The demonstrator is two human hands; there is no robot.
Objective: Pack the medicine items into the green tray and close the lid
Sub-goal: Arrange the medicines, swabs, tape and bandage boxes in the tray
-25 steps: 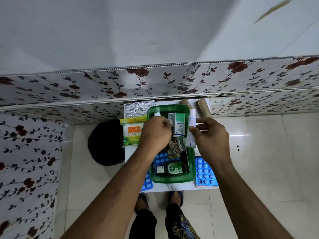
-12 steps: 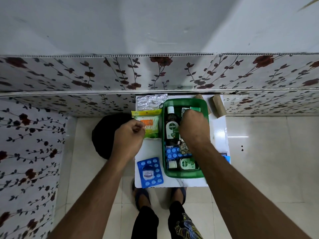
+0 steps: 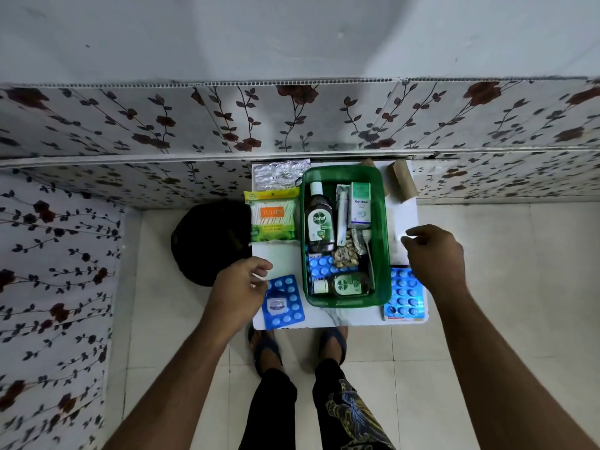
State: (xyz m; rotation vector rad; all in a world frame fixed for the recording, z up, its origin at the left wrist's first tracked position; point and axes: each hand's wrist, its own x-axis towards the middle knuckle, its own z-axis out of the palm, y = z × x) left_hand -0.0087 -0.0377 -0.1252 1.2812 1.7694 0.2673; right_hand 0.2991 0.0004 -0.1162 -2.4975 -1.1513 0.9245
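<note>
The green tray (image 3: 382,222) sits on a small white table (image 3: 279,254). Inside lie a large Dettol bottle (image 3: 319,219), a small Dettol bottle (image 3: 342,285), a white tube (image 3: 342,216), an Optibox carton (image 3: 359,206), a blue blister strip (image 3: 321,266) and a loose pile of tablets (image 3: 345,256). My left hand (image 3: 238,287) hovers empty at the table's left front, fingers touching a blue blister card (image 3: 285,302). My right hand (image 3: 433,251) is spread, empty, right of the tray above another blue blister card (image 3: 404,297). No lid is recognisable.
A Tulips cotton-bud pack (image 3: 272,216) and a silver foil strip (image 3: 279,173) lie left of the tray. Two brown cardboard rolls (image 3: 402,180) stand at the back right. A black round object (image 3: 211,241) sits on the floor at left. Flowered wall panels close off the back and left.
My right hand left the tray and moved out to its right, empty. My left hand dropped from the cotton-bud pack towards the blue blister card at the front left.
</note>
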